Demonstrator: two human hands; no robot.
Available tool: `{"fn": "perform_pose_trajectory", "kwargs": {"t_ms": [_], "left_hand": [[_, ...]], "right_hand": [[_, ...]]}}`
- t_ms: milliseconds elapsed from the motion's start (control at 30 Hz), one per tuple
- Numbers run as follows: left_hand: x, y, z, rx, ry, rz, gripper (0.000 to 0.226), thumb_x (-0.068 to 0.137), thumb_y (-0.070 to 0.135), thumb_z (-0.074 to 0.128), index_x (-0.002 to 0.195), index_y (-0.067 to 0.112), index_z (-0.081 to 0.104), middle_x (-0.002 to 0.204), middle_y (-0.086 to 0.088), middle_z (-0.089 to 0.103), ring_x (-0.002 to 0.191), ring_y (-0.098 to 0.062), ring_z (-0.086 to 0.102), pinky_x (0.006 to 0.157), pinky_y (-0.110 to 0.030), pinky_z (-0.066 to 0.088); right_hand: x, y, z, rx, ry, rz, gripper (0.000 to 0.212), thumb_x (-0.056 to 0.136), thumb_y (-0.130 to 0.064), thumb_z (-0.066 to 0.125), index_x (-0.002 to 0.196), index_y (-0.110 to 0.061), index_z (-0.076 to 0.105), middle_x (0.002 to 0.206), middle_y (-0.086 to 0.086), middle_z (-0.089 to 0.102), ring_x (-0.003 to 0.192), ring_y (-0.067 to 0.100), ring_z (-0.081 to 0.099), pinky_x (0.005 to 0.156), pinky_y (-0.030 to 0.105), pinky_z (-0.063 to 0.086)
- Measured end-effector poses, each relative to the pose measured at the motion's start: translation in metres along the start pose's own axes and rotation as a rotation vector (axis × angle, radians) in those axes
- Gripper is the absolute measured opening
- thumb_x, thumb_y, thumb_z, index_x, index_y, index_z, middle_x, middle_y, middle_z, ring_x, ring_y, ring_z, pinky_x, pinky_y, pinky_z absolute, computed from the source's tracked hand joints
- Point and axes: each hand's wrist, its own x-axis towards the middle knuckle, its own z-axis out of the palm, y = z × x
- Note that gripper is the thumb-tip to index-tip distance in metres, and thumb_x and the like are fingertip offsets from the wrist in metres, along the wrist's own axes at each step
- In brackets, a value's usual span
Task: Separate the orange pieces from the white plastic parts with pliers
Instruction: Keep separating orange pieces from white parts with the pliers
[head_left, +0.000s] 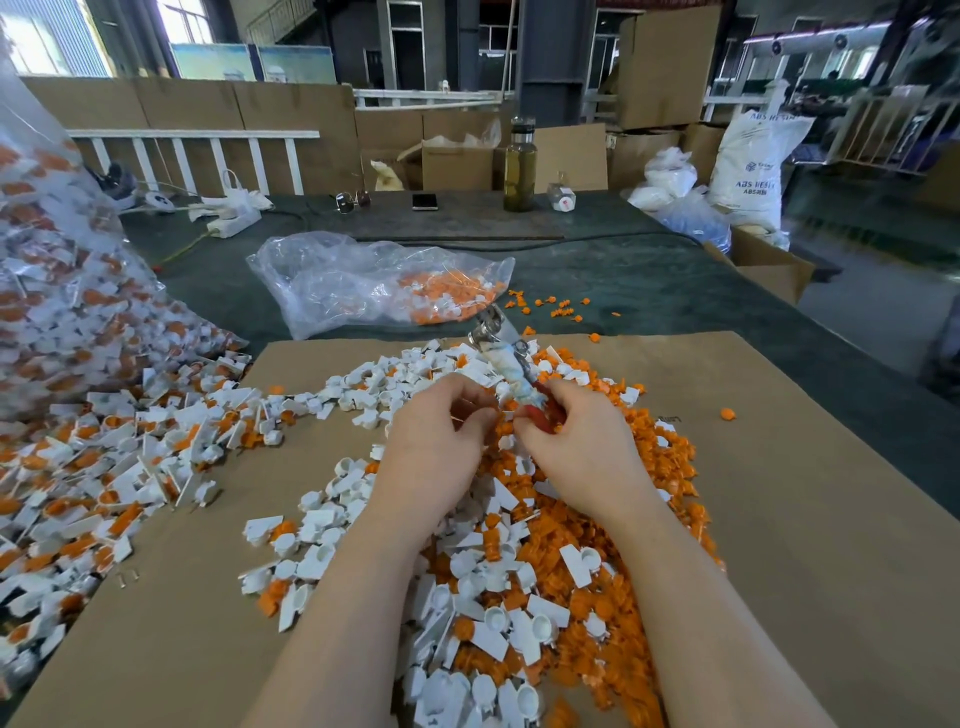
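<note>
The pliers (501, 358) lie tilted across the middle of the heap, metal head pointing away toward the clear bag (374, 283), handles wrapped in pale tape with red grips at the near end. The right hand (576, 441) curls its fingers round those red grips; the left hand (441, 431) pinches thumb and fingertips together beside them, on what I cannot tell. White plastic parts (322, 540) and orange pieces (654, 467) spread over the cardboard sheet (779, 519), white mostly left, orange mostly right. Bare cardboard lies open to the right and near left; its far edge meets the dark table (649, 280).
</note>
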Motion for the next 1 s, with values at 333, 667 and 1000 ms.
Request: {"fn": "perform_pose_trajectory", "kwargs": {"t_ms": [333, 667, 1000], "left_hand": [[-0.002, 0.004, -0.003, -0.15, 0.001, -0.008, 0.028, 0.086, 0.015, 0.075, 0.072, 0.04, 0.07, 0.072, 0.02, 0.071, 0.072, 0.003, 0.066, 0.061, -0.008, 0.049], [0.007, -0.017, -0.017, 0.228, 0.063, -0.114, 0.005, 0.093, 0.026, 0.067, 0.095, 0.03, 0.065, 0.081, 0.016, 0.061, 0.073, -0.004, 0.06, 0.059, -0.021, 0.043], [0.012, -0.021, -0.003, 0.5, -0.047, -0.05, 0.02, 0.089, 0.039, 0.07, 0.106, 0.028, 0.072, 0.109, 0.0, 0.063, 0.092, -0.017, 0.058, 0.072, -0.026, 0.041]], "right_hand": [[0.002, -0.005, -0.001, 0.012, -0.008, 0.013, 0.031, 0.087, -0.042, 0.067, 0.111, -0.022, 0.063, 0.097, -0.01, 0.065, 0.087, 0.008, 0.06, 0.077, 0.029, 0.052], [0.002, 0.0, 0.0, 0.055, 0.025, 0.035, 0.01, 0.092, -0.034, 0.062, 0.086, -0.031, 0.056, 0.075, -0.017, 0.055, 0.066, -0.001, 0.054, 0.053, 0.012, 0.033], [0.003, 0.0, 0.003, 0.056, 0.053, 0.025, 0.011, 0.093, -0.035, 0.061, 0.09, -0.027, 0.054, 0.073, -0.018, 0.051, 0.066, 0.001, 0.05, 0.055, 0.015, 0.033]]}}
